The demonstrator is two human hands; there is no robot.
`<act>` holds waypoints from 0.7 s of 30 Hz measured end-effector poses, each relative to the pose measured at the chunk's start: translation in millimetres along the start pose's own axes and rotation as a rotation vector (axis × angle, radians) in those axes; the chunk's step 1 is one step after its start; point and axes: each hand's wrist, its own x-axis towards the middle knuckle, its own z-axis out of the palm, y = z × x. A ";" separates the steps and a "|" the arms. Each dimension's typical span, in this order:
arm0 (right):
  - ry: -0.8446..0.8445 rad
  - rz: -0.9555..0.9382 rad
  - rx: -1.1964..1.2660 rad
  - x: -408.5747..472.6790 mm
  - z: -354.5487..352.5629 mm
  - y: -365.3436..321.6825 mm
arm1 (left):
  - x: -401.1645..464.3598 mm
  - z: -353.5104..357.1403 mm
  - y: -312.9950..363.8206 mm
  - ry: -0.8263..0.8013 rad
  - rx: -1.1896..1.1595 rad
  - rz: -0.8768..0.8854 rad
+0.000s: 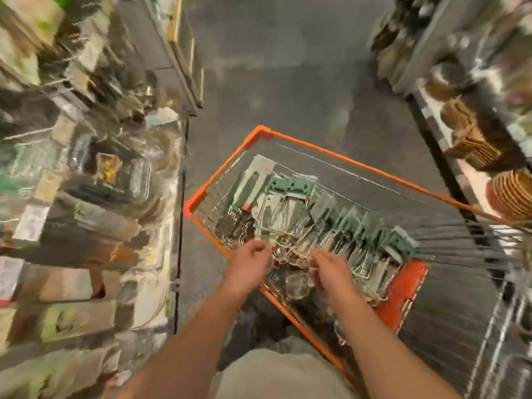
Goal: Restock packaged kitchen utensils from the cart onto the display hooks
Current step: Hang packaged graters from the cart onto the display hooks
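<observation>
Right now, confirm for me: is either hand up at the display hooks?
No: the left hand and the right hand are both down in the orange-rimmed cart, among the packaged utensils.

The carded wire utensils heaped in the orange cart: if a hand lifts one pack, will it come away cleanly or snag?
Probably snag: the carded wire utensils lie overlapped in the cart, their thin loops crossing. Each pack looks light, and the green card headers likely bend. Both the left hand and right hand reach into the pile; blur hides any grip.
</observation>
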 end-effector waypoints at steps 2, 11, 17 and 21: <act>0.019 0.034 0.035 5.6 0.1 5.6 | 18.4 2.6 5.1 -0.041 0.094 -0.002; 0.064 0.086 0.011 15.7 74.1 -26.1 | 140.7 -55.7 11.9 -0.119 0.288 -0.033; 0.059 0.074 0.000 47.4 143.5 -59.8 | 202.1 -80.6 17.9 -0.240 0.377 -0.050; 0.077 0.113 0.019 65.4 172.0 -66.0 | 240.6 -77.6 14.2 -0.262 0.438 -0.078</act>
